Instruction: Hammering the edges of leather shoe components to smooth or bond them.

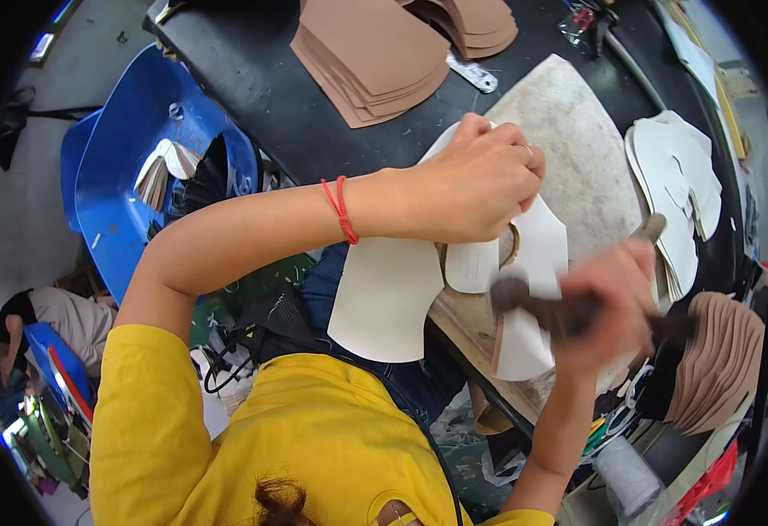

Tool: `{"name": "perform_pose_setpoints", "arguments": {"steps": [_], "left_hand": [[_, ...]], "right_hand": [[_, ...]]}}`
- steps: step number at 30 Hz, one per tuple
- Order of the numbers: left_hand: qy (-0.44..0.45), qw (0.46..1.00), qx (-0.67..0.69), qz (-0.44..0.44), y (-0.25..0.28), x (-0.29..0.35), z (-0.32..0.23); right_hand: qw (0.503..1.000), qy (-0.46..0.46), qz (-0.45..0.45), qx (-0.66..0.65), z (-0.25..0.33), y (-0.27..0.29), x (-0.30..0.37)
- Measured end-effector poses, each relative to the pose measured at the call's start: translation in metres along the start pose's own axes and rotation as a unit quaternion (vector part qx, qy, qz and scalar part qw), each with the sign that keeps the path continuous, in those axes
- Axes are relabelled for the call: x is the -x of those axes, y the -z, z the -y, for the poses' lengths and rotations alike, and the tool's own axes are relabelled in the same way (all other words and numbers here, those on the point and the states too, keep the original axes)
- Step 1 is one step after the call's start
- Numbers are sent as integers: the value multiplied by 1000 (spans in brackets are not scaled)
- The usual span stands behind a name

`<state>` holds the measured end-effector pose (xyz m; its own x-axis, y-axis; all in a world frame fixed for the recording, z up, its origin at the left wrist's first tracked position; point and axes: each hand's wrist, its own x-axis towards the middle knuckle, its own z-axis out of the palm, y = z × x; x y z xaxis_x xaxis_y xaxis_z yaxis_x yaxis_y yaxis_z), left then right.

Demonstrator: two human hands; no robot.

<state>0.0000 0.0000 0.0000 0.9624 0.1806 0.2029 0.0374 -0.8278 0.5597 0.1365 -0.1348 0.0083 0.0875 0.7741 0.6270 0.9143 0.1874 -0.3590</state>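
Note:
My left hand (480,180) is closed, fingers bent down on a white shoe-upper piece (388,298) of sheet material. The piece has curved cut-outs, and one wide flap hangs past the near edge of a pale, worn board (568,105). What the fingertips pinch is hidden under the hand. To its right, my right hand (616,302) is wrapped round a dark hammer (537,309), smeared by motion. The hammer's blurred head is over the right part of the white piece; whether they touch I cannot tell.
Brown cut pieces (375,53) are stacked at the back of the black table (252,96). White pieces (677,184) lie at the right, above a fanned brown stack (717,364). A blue bin (121,158) stands left; another person (60,320) is beyond it.

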Motion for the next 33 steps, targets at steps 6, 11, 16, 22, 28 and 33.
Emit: {"name": "perform_pose_setpoints", "arguments": {"steps": [6, 11, 16, 22, 28, 33], "left_hand": [[-106, 987, 100, 60, -16, -10, -5], [-229, 952, 126, 158, -31, -13, -55], [-255, 944, -88, 192, -11, 19, -69], [-177, 951, -194, 161, -28, 24, -97], [-159, 983, 18, 92, -32, 2, -67], [-72, 978, 15, 197, -27, -18, -71]], "right_hand": [[997, -39, 8, 65, 25, 43, 23], [988, -107, -31, 104, 45, 59, 73], [980, -174, -16, 96, 51, 61, 82], [983, -162, -71, 43, 43, 59, 87], [981, -168, -93, 41, 49, 60, 84], [958, -222, -64, -168, 84, 83, 50]]}}
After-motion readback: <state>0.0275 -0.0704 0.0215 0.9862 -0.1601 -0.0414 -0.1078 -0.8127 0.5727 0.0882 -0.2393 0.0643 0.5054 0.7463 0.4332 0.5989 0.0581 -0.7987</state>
